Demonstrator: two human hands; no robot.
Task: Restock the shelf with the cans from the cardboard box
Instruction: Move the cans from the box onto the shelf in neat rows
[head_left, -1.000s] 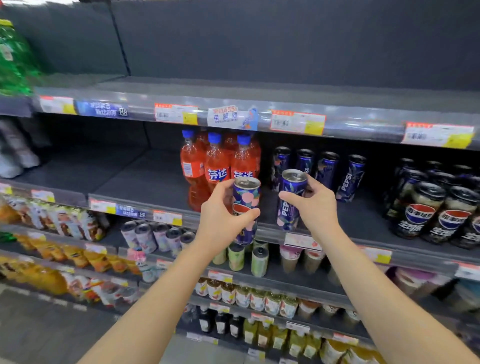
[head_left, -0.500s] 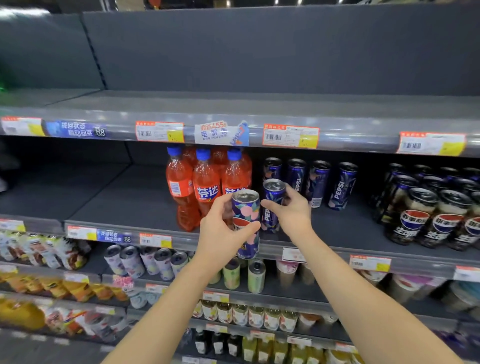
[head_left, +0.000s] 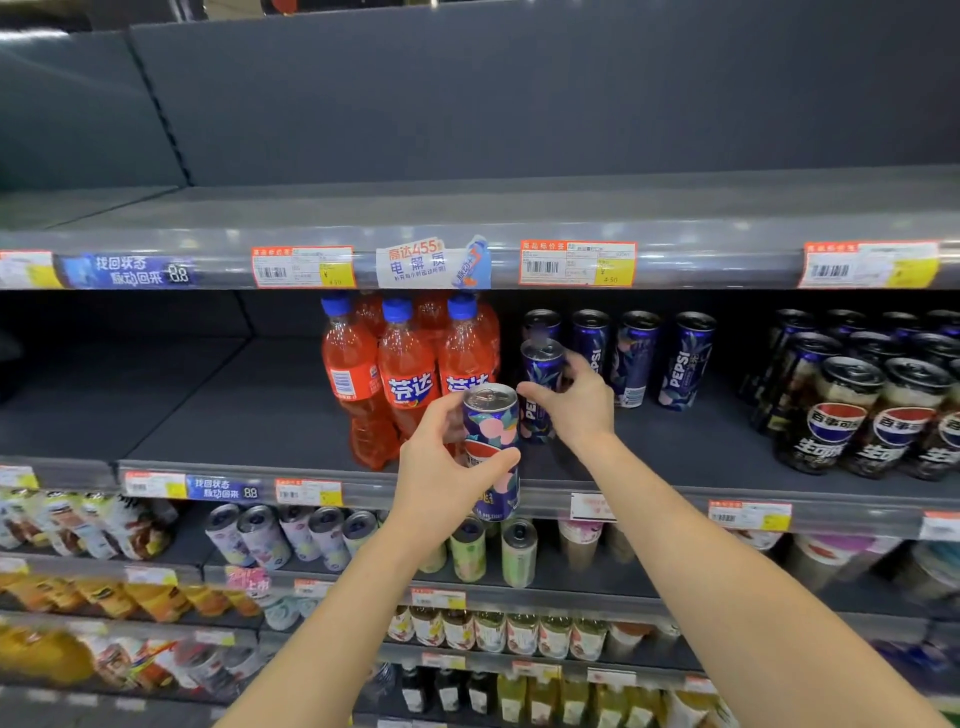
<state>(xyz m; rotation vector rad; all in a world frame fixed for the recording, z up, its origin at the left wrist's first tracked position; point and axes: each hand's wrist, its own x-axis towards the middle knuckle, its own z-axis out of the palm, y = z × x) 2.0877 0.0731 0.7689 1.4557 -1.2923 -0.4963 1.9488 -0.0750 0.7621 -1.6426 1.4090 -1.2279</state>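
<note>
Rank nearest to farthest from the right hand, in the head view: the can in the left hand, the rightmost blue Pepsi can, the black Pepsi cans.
1. Can in the left hand, just left of the right hand.
2. Rightmost blue Pepsi can, behind and right.
3. Black Pepsi cans, far right.

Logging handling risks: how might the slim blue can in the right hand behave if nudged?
Probably tips easily: the slim blue can is tall and narrow. Likely stiff and fairly heavy, as its top looks sealed. Toppled, its round body would roll.
</note>
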